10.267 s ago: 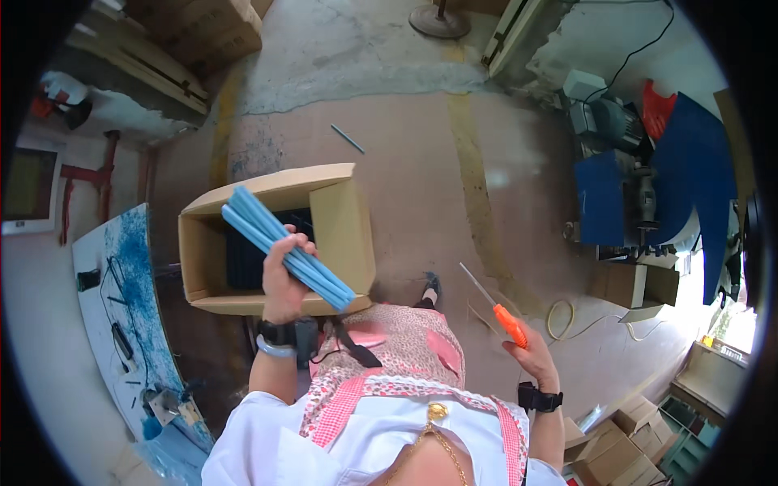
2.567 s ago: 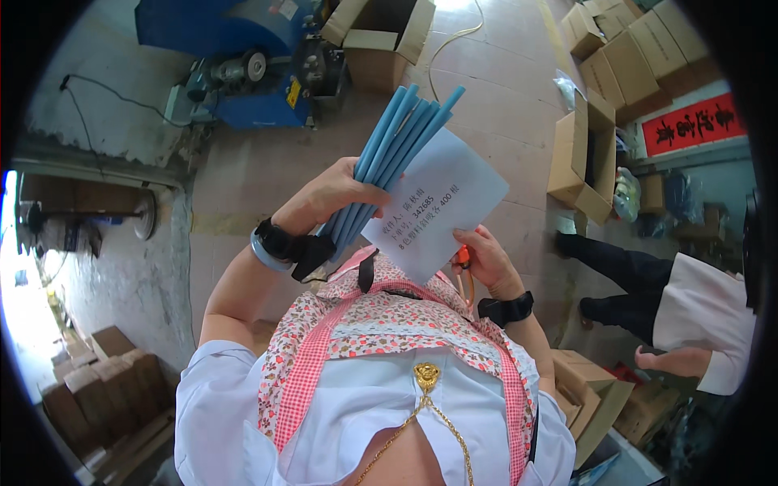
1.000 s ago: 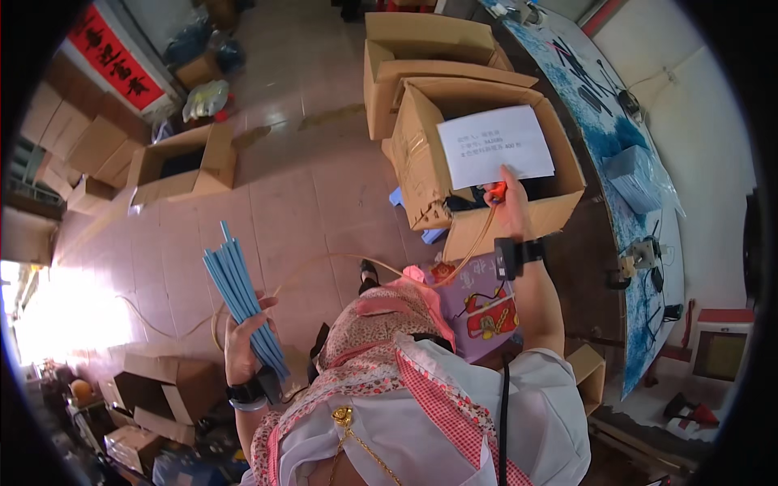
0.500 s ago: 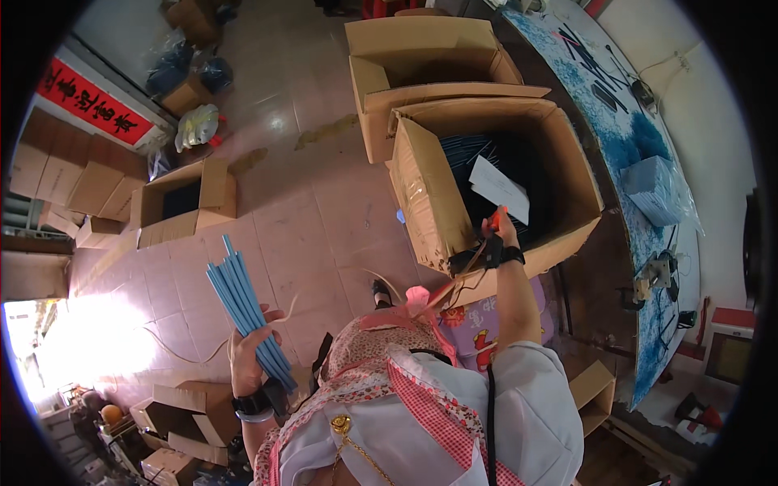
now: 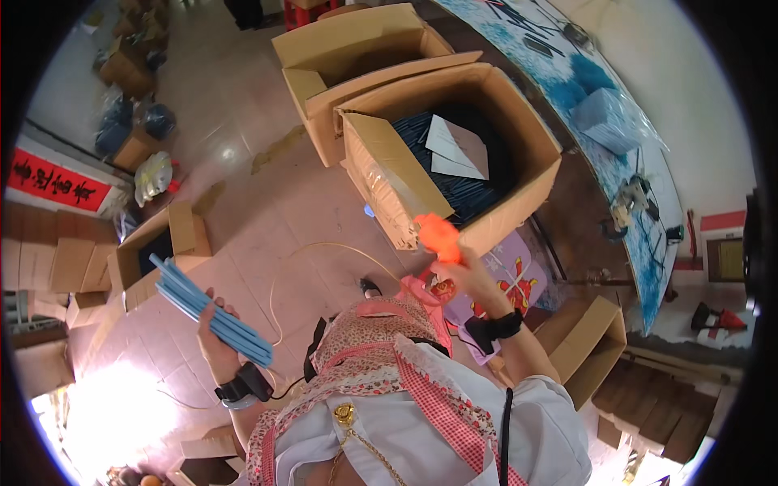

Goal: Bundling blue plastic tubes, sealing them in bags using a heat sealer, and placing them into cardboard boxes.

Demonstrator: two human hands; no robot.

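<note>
A bundle of slim blue rods is in my left hand, out to the left of my body. The fingers wrap round it, and its far end tilts up to the left. In my right hand is a bright orange object, blurred so that I cannot tell its kind. It is beside the near corner of a large open cardboard box. Inside that box lie many dark thin rods, with white sheets of paper or card on top.
Another open cardboard box stands behind the first. A blue-patterned table runs along the right, with a plastic-wrapped stack on it. A thin pale hose loops across the tiled floor. A smaller box sits at left.
My right hand has drawn back out of the large box toward me with the orange object. My left hand and the rods moved left, and the rods lie flatter. The view has shifted.
</note>
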